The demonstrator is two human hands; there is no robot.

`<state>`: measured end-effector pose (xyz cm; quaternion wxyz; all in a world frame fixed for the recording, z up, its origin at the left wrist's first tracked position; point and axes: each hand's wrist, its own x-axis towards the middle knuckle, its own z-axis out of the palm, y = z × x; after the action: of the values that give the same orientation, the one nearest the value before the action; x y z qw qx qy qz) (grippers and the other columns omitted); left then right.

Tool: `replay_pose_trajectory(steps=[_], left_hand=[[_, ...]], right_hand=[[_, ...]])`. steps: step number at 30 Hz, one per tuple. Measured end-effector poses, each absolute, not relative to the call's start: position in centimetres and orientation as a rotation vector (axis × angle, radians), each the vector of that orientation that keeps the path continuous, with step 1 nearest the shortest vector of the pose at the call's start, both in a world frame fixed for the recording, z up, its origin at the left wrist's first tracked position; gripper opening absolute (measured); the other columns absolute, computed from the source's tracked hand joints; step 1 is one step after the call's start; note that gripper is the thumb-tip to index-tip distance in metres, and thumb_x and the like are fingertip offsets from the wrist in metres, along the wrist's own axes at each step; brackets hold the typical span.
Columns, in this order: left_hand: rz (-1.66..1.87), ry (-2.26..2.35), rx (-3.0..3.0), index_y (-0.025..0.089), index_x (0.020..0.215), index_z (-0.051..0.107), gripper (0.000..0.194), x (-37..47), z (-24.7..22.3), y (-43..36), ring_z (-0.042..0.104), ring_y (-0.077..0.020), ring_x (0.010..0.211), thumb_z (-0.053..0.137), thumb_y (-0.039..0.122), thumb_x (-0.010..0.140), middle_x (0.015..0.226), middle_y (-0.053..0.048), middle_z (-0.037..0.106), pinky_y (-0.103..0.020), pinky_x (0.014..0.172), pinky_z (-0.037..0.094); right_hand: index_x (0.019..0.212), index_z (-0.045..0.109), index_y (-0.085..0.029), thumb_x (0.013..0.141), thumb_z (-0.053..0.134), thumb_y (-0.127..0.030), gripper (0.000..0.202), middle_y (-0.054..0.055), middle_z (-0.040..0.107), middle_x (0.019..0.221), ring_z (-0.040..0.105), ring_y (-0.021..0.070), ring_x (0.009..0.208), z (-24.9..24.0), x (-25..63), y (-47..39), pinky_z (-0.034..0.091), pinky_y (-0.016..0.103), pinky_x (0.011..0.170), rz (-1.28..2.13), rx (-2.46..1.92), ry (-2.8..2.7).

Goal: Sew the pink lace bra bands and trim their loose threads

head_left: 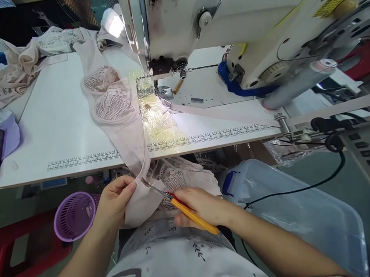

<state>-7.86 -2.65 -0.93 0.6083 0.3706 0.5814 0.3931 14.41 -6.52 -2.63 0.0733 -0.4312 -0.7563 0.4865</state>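
Observation:
My left hand [114, 199] pinches the lower end of a pale pink lace garment [110, 98] that hangs off the front edge of the white sewing table [57, 118]. Thread snips with a yellow handle [189, 214] are gripped in my right hand [199, 206]. Their metal tips point left and touch the fabric just beside my left thumb. The garment's lace cups lie on the table, left of the sewing machine [217, 27]. More lace fabric [176, 175] is bunched in my lap below the table edge.
A purple mesh basket [73, 215] sits on the floor at lower left, beside a red stool [15, 249]. To my right stands a clear plastic bin with a lid [305, 217]. A pile of pink garments [20, 61] lies at far left. A control panel [367, 149] is at right.

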Motion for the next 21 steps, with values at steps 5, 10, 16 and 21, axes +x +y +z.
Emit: replay_pose_trajectory(steps=[5, 10, 16, 21], left_hand=[[0.881, 1.332, 0.859, 0.015, 0.053, 0.057, 0.035, -7.5, -0.7, -2.9, 0.039, -0.0062, 0.043, 0.079, 0.042, 0.052, 0.048, 0.004, 0.051, -0.017, 0.04, 0.027], [0.881, 1.319, 0.846, 0.015, 0.052, 0.053, 0.035, -7.6, -0.5, -3.1, 0.035, -0.0053, 0.042, 0.077, 0.04, 0.055, 0.046, 0.005, 0.048, -0.017, 0.039, 0.026], [0.886, 1.326, 0.84, 0.016, 0.05, 0.052, 0.035, -7.5, -0.4, -3.1, 0.035, -0.0055, 0.041, 0.078, 0.04, 0.053, 0.045, 0.005, 0.048, -0.017, 0.039, 0.026], [0.858, 1.3, 0.909, 0.015, 0.052, 0.054, 0.035, -7.6, 0.0, -3.2, 0.036, -0.0061, 0.043, 0.076, 0.042, 0.058, 0.049, 0.003, 0.05, -0.018, 0.04, 0.026]], right_hand=[[0.067, 0.035, -0.02, 0.077, 0.052, -0.062, 0.046, -0.004, 0.041, 0.06, 0.034, 0.0089, 0.051, -2.0, 13.4, -5.8, 0.026, 0.022, 0.047, 1.483, -1.317, -2.247], [0.067, 0.037, -0.02, 0.078, 0.056, -0.058, 0.044, -0.003, 0.044, 0.062, 0.038, 0.0097, 0.052, -1.0, 12.6, -4.9, 0.027, 0.023, 0.047, 1.494, -1.345, -2.245], [0.065, 0.04, -0.019, 0.079, 0.056, -0.052, 0.039, -0.002, 0.048, 0.062, 0.042, 0.0105, 0.054, -1.4, 12.1, -5.2, 0.029, 0.022, 0.048, 1.527, -1.392, -2.157], [0.064, 0.042, -0.019, 0.08, 0.056, -0.049, 0.037, -0.001, 0.052, 0.062, 0.047, 0.0121, 0.057, -1.7, 11.9, -5.7, 0.033, 0.023, 0.05, 1.566, -1.463, -2.052]])
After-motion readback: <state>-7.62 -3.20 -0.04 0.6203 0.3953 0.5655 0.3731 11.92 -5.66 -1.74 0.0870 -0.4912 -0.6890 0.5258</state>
